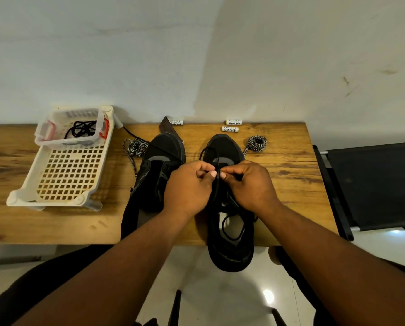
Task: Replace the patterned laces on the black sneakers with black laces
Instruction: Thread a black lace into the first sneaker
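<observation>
Both hands, left hand (189, 184) and right hand (249, 183), pinch the black lace (216, 182) over the right sneaker (227, 208) on the desk (291, 175).

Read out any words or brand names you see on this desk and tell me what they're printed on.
"Heybright" on the far right battery, by the wall.
"Heybright" on the left battery, partly hidden behind a dark object.
Nearer right battery: only small symbols, too small to read.
Nothing readable on the sneakers, laces or baskets.
</observation>
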### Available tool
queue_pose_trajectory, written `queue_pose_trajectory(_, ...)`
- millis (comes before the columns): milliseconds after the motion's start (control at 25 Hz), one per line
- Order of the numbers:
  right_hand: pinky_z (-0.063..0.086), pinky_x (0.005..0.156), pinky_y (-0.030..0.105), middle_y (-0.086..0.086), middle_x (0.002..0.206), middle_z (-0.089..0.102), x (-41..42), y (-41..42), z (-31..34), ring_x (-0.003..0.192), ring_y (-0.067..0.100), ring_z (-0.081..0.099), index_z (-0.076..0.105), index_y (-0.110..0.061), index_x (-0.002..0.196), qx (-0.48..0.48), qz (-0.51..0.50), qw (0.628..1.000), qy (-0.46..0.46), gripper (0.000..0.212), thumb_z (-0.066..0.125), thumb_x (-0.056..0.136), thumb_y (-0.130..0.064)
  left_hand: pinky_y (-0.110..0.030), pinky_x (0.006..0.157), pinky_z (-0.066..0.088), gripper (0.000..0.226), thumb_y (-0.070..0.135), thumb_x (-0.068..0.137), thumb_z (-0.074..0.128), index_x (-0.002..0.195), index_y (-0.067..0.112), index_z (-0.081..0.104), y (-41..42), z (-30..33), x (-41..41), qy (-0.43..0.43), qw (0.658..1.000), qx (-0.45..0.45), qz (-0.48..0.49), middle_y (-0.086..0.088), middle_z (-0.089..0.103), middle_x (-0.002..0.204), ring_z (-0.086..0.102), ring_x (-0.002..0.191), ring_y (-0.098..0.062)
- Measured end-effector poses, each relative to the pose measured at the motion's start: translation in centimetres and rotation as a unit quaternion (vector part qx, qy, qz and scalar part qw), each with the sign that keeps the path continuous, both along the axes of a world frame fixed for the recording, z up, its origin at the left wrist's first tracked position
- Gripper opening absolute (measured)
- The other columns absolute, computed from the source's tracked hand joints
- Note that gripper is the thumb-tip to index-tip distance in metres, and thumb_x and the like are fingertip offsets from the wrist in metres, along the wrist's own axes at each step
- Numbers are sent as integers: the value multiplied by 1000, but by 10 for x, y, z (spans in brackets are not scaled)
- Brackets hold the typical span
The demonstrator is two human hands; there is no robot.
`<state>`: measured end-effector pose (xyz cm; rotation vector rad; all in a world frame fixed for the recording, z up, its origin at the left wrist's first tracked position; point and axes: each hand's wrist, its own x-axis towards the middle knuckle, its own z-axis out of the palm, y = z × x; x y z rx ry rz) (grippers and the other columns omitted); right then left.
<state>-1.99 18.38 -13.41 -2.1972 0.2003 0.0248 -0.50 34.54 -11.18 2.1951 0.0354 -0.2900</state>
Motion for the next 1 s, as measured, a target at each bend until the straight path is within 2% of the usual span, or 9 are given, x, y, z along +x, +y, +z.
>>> queue_pose_trajectory(240, 39, 61, 10, -16, 82, 61, 3, -11, 14, 71, -3, 56, 74, -31, 107, -16, 33, 998, 46, 28, 85, 81, -30, -29, 67, 51, 9, 21, 105, 53, 101, 26, 58, -5, 5, 12, -41, 998, 6, 43, 5, 65, 97, 64, 83, -11)
queue_pose_trajectory(440, 45, 75, 26, -9, 105, 52, 1, -14, 8, 97, 12, 53, 51, -31, 134, -73, 16, 997, 23, 75, 87, 69, -41, -26, 62, 51, 23, 17, 111, 37, 95, 20, 52, 6, 46, 24, 14, 890, -439, 122, 0, 63, 77, 58, 67, -17)
queue_pose_trajectory(480, 48, 82, 30, -8, 112, 50, 1, -14, 7, 105, 14, 51, 47, -32, 141, -81, 12, 996, 28, 83, 86, 68, -43, -22, 55, 44, 20, 17, 110, 41, 94, 20, 53, 8, 46, 25, -9, 915, -393, 88, 3, 56, 72, 51, 60, -11)
queue_pose_trajectory(560, 52, 91, 38, -7, 119, 48, 1, -14, 6, 113, 18, 50, 41, -34, 147, -88, 9, 995, 34, 91, 85, 67, -45, -18, 55, 41, 5, 25, 102, 57, 99, 24, 60, 14, 36, 26, -114, 990, -54, -59, 6, 56, 77, 48, 62, -4)
queue_pose_trajectory(640, 52, 94, 40, -4, 123, 49, 2, -13, 6, 116, 20, 50, 38, -33, 150, -89, 7, 995, 37, 96, 85, 67, -43, -25, 69, 51, 13, 39, 98, 64, 102, 27, 67, 17, 25, 22, -112, 945, 227, -209, 9, 63, 88, 59, 77, -6)
queue_pose_trajectory(680, 52, 95, 40, -3, 126, 50, 2, -13, 6, 117, 20, 51, 37, -32, 151, -88, 5, 995, 40, 98, 86, 67, -43, -30, 71, 52, 16, 41, 99, 62, 95, 27, 69, 17, 25, 22, -62, 935, 254, -238, 8, 65, 85, 61, 77, -9)
queue_pose_trajectory(840, 53, 97, 43, 0, 133, 51, 3, -14, 7, 119, 21, 52, 35, -31, 154, -73, 3, 996, 44, 102, 86, 66, -42, -30, 79, 48, 34, 25, 106, 52, 76, 17, 65, 10, 39, 23, -5, 990, -106, -92, -2, 73, 91, 66, 85, -13)
queue_pose_trajectory(920, 53, 98, 44, -1, 134, 51, 3, -15, 6, 120, 22, 52, 36, -31, 153, -64, 3, 997, 42, 102, 85, 64, -44, -35, 94, 55, 35, 20, 109, 43, 80, 12, 60, 4, 45, 21, 82, 917, -389, -32, -4, 76, 107, 69, 106, -17)
queue_pose_trajectory(1000, 53, 98, 44, 0, 133, 52, 4, -16, 5, 119, 22, 53, 38, -30, 152, -63, 5, 997, 42, 100, 84, 64, -45, -39, 89, 56, 32, 26, 109, 41, 85, 12, 58, 2, 46, 19, 137, 844, -518, 1, -7, 70, 88, 70, 85, -21)
